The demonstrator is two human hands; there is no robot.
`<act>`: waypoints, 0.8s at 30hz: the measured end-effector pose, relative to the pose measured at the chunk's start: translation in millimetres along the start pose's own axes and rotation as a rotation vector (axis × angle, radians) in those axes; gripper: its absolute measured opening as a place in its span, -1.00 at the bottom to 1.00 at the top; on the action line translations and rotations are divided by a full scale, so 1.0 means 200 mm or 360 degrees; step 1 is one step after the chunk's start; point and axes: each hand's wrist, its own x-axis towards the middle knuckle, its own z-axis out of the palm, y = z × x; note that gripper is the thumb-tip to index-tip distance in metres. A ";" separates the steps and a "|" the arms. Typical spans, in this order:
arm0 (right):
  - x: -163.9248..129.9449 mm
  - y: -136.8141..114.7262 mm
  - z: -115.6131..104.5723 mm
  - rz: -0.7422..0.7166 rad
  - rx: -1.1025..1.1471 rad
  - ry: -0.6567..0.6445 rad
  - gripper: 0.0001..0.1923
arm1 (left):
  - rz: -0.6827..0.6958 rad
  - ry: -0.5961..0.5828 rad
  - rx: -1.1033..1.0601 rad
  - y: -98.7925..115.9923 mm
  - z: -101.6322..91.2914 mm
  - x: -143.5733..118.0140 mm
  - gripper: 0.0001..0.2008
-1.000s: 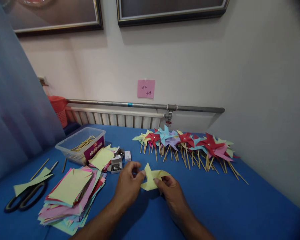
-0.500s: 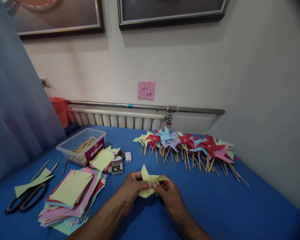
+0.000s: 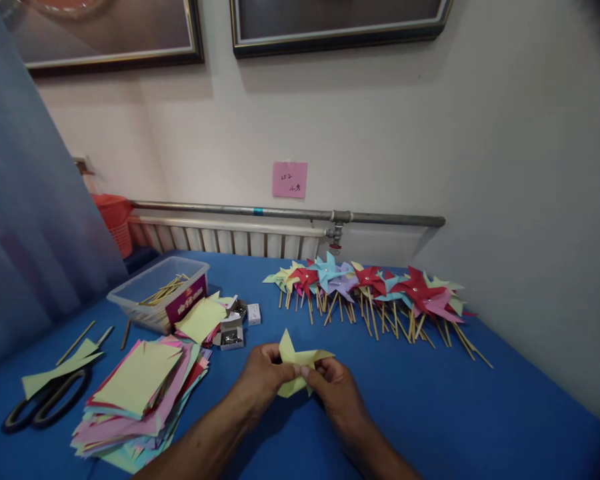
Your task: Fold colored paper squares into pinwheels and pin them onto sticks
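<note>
A yellow paper pinwheel piece [image 3: 296, 361], partly folded, is pinched between both my hands just above the blue table [image 3: 430, 407]. My left hand [image 3: 260, 381] grips its left side with thumb and fingers. My right hand [image 3: 333, 392] holds the right side, fingertips meeting at the paper's centre. Two paper points stick up and to the right above my fingers.
A row of finished coloured pinwheels on sticks [image 3: 375, 290] lies at the back. A stack of coloured paper squares [image 3: 135, 393] sits at the left, with black scissors [image 3: 43, 403], a clear bin of sticks [image 3: 160, 290] and small boxes of pins [image 3: 230, 327].
My hands came closer together on the yellow paper and folded its flaps inward. The paper now sits more bunched between my fingers. The view shifted slightly.
</note>
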 end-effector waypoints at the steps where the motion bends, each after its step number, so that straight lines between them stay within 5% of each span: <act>1: 0.00 -0.01 0.00 0.0008 -0.0005 -0.0010 -0.38 | 0.0007 -0.0006 0.0004 0.00 0.00 0.00 -0.52; 7: -0.03 -0.09 0.02 -0.0028 -0.0036 -0.0137 -0.46 | 0.0009 0.0003 0.0033 -0.01 0.00 0.00 -0.57; 24: -0.06 -0.15 0.05 0.0099 -0.0021 -0.0031 -0.49 | 0.0113 -0.0169 0.0185 0.02 0.02 -0.02 -0.64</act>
